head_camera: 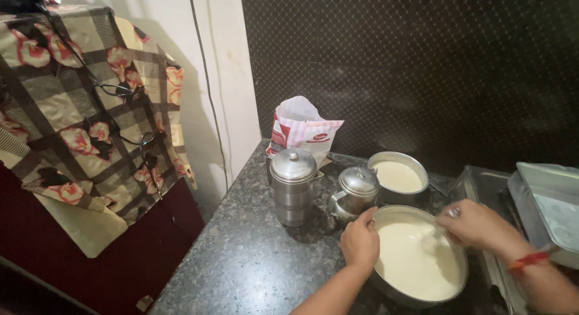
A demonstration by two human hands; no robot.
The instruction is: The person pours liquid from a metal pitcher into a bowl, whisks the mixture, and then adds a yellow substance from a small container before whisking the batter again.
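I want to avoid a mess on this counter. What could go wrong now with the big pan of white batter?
1. The large pan looks full, with the left hand on its rim; a tilt could spill batter.
2. The right hand works over the batter, so drips may land on the granite counter.
3. The small lidded pot stands close by the left hand and might get knocked.

Both hands (360, 242) (476, 223) reach forward (fingers curled).
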